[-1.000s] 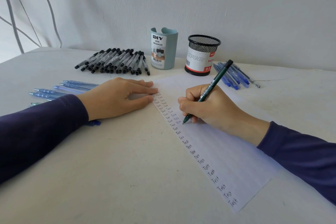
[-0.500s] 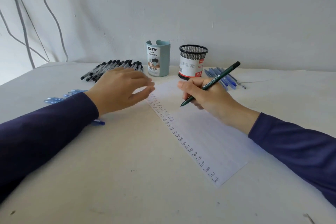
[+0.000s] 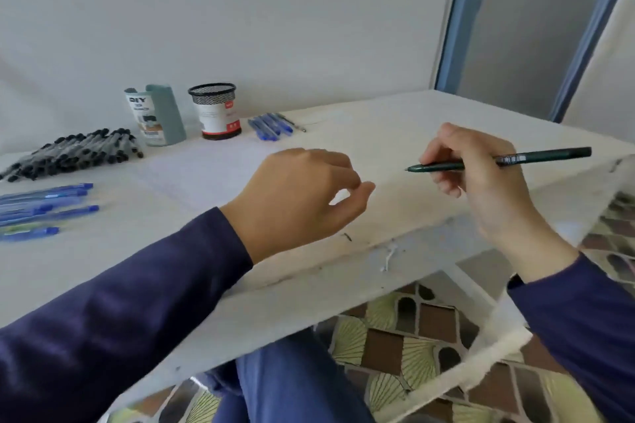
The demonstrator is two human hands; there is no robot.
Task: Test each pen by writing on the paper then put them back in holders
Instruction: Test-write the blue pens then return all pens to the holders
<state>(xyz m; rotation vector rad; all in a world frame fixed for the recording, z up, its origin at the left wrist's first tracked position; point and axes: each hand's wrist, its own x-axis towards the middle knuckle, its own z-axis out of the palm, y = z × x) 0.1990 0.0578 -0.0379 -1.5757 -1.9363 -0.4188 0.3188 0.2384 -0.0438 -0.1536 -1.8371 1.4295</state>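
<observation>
From the head camera, the right hand (image 3: 481,175) sits at three o'clock of the frame, raised above the table's (image 3: 378,127) near edge. Its thumb and curled fingers pinch a dark green pen (image 3: 536,159) near the writing end. The pen lies almost level, with its tip towards nine o'clock and its tail towards three, clear of the table top. The left hand (image 3: 295,196) hovers at the centre, well apart from the pen tip, with its fingers loosely curled and nothing in its grasp. The paper (image 3: 199,178) lies flat on the table at ten o'clock from that hand, pale and blurred, so any writing on it cannot be read. At eleven o'clock, against the wall, a blue-grey holder (image 3: 161,117) and a black mesh holder (image 3: 216,113) stand upright side by side. A few blue pens (image 3: 269,125) lie just to the three o'clock side of the mesh one. A heap of black-capped pens (image 3: 75,154) lies at ten o'clock, and another spread of blue pens (image 3: 44,206) at nine. Patterned floor tiles (image 3: 395,347) and a knee in blue trousers (image 3: 292,381) show at six o'clock.
</observation>
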